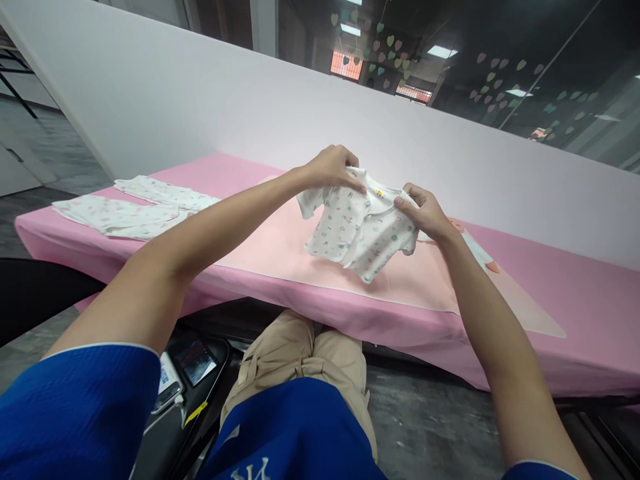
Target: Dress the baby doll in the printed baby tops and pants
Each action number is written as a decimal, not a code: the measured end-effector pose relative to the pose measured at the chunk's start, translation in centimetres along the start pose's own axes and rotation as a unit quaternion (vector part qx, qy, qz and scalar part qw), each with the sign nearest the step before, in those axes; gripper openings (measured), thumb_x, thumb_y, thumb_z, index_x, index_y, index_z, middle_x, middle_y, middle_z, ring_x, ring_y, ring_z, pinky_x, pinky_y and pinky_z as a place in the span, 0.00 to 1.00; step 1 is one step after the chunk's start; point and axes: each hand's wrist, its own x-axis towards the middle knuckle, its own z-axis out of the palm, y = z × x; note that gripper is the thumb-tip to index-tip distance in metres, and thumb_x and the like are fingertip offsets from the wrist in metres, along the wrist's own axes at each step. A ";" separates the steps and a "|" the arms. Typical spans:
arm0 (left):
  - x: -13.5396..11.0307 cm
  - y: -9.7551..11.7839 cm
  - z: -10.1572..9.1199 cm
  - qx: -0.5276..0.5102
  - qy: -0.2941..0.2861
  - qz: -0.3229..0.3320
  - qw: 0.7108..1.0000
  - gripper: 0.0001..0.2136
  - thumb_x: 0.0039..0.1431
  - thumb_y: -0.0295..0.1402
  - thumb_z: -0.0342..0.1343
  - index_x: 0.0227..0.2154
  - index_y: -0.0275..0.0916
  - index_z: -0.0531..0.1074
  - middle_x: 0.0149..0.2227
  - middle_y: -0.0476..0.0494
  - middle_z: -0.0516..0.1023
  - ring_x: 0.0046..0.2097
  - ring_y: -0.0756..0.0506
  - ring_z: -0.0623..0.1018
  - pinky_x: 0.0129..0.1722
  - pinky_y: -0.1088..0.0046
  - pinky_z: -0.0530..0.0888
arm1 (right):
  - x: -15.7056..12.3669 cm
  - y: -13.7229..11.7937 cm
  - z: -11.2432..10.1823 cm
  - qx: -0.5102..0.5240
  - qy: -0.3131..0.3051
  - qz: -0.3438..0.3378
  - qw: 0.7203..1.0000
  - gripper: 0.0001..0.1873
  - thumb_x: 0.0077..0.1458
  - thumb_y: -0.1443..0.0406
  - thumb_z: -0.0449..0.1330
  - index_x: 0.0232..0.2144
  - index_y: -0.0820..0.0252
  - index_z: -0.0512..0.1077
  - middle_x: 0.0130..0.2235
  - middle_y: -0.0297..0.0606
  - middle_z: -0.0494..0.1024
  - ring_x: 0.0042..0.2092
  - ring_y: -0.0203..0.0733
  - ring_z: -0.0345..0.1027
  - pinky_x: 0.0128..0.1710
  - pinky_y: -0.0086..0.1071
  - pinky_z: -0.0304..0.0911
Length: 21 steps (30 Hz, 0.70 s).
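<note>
A small white baby shirt (350, 223) with a pastel print hangs just above the pink table, its front facing me. My left hand (336, 167) pinches it at the shoulder on the left side of the neckline. At the opposite shoulder, my right hand (423, 208) grips the cloth between thumb and fingers. The neckline is stretched between both hands, with a yellow mark inside the collar. Beneath the shirt lies a peach mat (270, 247). White printed baby pants (145, 217) lie at the table's left, partly covered by my left forearm.
The pink tablecloth (575, 287) reaches to the right, against a white partition (165, 87). A white and orange item (477, 250) lies beyond my right forearm. Below left, a black chair (200, 400) holds a phone (167, 387) with a cable and a dark tablet-like device (197, 363).
</note>
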 end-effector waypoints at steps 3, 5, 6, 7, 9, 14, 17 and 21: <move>0.3 0.3 -0.1 0.011 -0.011 0.018 1.000 0.20 0.50 0.48 0.73 0.24 0.40 0.72 0.25 0.47 0.66 0.34 0.45 0.69 0.36 0.65 0.62 | 0.2 -0.1 0.1 -0.003 0.017 0.010 1.000 0.34 0.57 0.34 0.69 0.31 0.53 0.65 0.32 0.32 0.68 0.35 0.41 0.62 0.36 0.33 0.58; 0.6 0.7 -0.1 0.017 -0.015 0.029 0.999 0.20 0.52 0.47 0.72 0.22 0.40 0.69 0.25 0.48 0.64 0.33 0.47 0.67 0.36 0.66 0.59 | 0.4 -0.4 0.5 -0.003 0.049 0.020 0.999 0.30 0.60 0.38 0.68 0.31 0.54 0.65 0.31 0.32 0.67 0.34 0.40 0.60 0.35 0.33 0.57; 0.8 1.0 -0.2 0.016 -0.020 0.032 0.999 0.21 0.53 0.48 0.71 0.22 0.40 0.68 0.25 0.49 0.64 0.32 0.48 0.66 0.36 0.66 0.57 | 0.5 -0.5 0.8 -0.003 0.073 0.022 0.997 0.28 0.62 0.40 0.66 0.30 0.54 0.64 0.31 0.31 0.66 0.34 0.39 0.59 0.34 0.33 0.55; 1.0 1.3 -0.2 0.012 -0.027 0.033 0.999 0.21 0.54 0.48 0.70 0.22 0.40 0.68 0.25 0.49 0.65 0.32 0.48 0.65 0.36 0.66 0.57 | 0.6 -0.7 1.1 -0.003 0.102 0.023 0.995 0.27 0.63 0.42 0.65 0.28 0.54 0.63 0.29 0.31 0.64 0.33 0.39 0.57 0.34 0.33 0.54; 1.2 2.0 -0.1 -0.004 -0.036 0.027 0.999 0.20 0.55 0.48 0.69 0.23 0.39 0.68 0.25 0.48 0.67 0.32 0.49 0.65 0.36 0.67 0.56 | 0.8 -1.1 1.7 -0.002 0.159 0.028 0.987 0.25 0.66 0.47 0.62 0.26 0.54 0.59 0.27 0.30 0.60 0.31 0.38 0.54 0.33 0.34 0.52; 1.5 3.1 0.2 -0.029 -0.025 -0.001 0.999 0.17 0.54 0.45 0.69 0.24 0.39 0.70 0.25 0.47 0.69 0.31 0.48 0.65 0.35 0.66 0.57 | 0.8 -2.2 2.6 -0.039 0.242 0.055 0.968 0.22 0.69 0.55 0.60 0.25 0.53 0.58 0.26 0.29 0.58 0.30 0.38 0.52 0.33 0.35 0.50; 1.3 3.8 0.2 -0.042 -0.013 -0.010 0.999 0.18 0.53 0.44 0.70 0.23 0.39 0.69 0.25 0.47 0.67 0.30 0.48 0.64 0.35 0.66 0.57 | 0.5 -2.5 2.9 -0.058 0.245 0.064 0.966 0.26 0.70 0.51 0.62 0.25 0.53 0.57 0.26 0.29 0.59 0.31 0.38 0.52 0.33 0.35 0.50; 0.7 5.3 -0.2 -0.066 -0.040 -0.022 0.997 0.21 0.56 0.48 0.69 0.23 0.40 0.66 0.24 0.47 0.65 0.30 0.48 0.64 0.35 0.66 0.58 | 0.1 -2.8 3.5 0.006 0.199 0.058 0.978 0.33 0.67 0.37 0.61 0.26 0.54 0.61 0.27 0.30 0.61 0.31 0.38 0.55 0.33 0.34 0.53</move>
